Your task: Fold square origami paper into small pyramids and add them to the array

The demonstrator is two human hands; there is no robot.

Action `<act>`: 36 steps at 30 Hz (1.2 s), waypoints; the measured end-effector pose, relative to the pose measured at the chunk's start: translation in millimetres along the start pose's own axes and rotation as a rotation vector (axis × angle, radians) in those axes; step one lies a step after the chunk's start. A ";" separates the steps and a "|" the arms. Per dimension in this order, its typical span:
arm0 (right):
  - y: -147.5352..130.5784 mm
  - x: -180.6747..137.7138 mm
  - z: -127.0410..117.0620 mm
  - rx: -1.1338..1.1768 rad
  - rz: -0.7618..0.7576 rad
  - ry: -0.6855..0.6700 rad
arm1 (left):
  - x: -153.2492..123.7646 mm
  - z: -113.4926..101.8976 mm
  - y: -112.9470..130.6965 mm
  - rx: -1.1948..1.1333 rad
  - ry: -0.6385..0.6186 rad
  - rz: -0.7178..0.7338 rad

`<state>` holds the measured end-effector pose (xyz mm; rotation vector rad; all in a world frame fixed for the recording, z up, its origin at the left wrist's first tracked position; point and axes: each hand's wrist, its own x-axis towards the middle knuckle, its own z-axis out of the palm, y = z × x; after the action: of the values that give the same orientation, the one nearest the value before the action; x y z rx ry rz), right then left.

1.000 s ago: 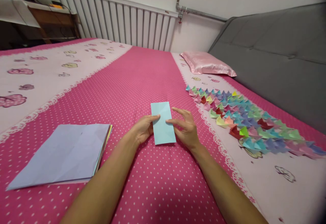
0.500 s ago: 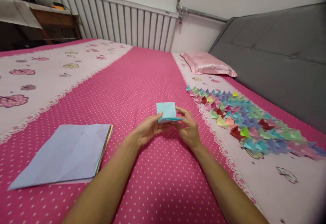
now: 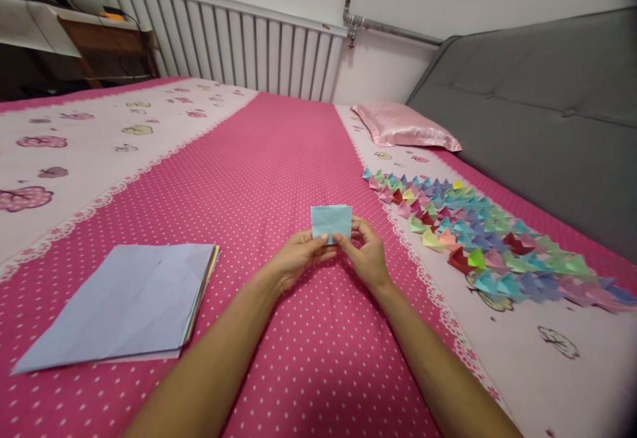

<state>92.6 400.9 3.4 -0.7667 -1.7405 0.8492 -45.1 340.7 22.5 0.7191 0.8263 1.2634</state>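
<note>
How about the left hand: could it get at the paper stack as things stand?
Probably yes: the paper stack lies beside the left forearm, top sheet exposed, though the left hand would need to release the folded blue paper.

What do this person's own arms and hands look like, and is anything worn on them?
The left hand and right hand are ungloved. The left forearm and right forearm show no sleeve, watch, bracelet or cable. No ring shows, though some fingers are partly hidden.
</note>
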 end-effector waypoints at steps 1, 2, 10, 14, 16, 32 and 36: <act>0.6 -0.1 1.1 0.084 0.044 0.017 | 0.0 -0.5 -0.2 0.009 -0.002 -0.006; 0.7 -0.1 2.1 0.176 0.090 0.034 | -0.2 -1.1 -0.5 0.025 -0.007 -0.013; -3.7 1.1 -0.5 0.577 0.423 -0.013 | -1.6 -4.0 -1.4 0.243 -0.021 -0.075; -1.2 0.9 -1.2 0.607 0.458 -0.015 | 0.6 -5.3 2.6 0.233 0.179 0.053; -0.6 0.3 -0.4 0.615 0.466 -0.053 | 1.2 -5.3 4.0 0.218 0.238 0.126; -1.6 -1.3 0.7 0.542 0.521 0.021 | -1.1 2.6 2.7 0.282 0.099 0.130; -0.8 -0.9 0.3 0.542 0.500 0.040 | -1.1 3.7 2.7 0.238 0.087 0.116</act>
<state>92.5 399.6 3.6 -0.8425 -1.1986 1.5508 -43.5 340.0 26.9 0.9184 1.0304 1.3197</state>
